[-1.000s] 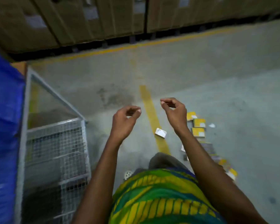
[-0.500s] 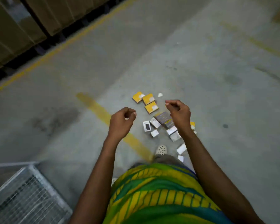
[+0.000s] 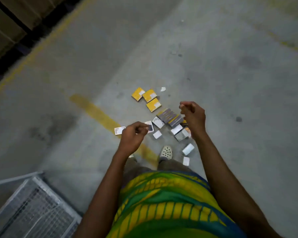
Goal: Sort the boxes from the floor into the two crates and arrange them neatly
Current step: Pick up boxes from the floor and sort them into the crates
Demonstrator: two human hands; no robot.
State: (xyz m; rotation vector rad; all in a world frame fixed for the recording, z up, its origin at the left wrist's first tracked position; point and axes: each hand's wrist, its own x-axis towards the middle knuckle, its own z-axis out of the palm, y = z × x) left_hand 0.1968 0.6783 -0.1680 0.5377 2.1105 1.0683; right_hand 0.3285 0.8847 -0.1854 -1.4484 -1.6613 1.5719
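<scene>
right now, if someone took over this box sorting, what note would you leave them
Left hand: fingers loosely curled, holds nothing, above the white boxes.
Right hand: loosely curled, empty, above the grey boxes.
Boxes: all in view lie on the floor. Three yellow boxes lie farthest, grey in the middle, white nearest, and one white box sits apart by the yellow line.
Crate: lower left, inside too blurred to read. The second is out of view.
Done: cannot tell.
Left: pick up every box, sort into the crates, arrange neatly.
</scene>
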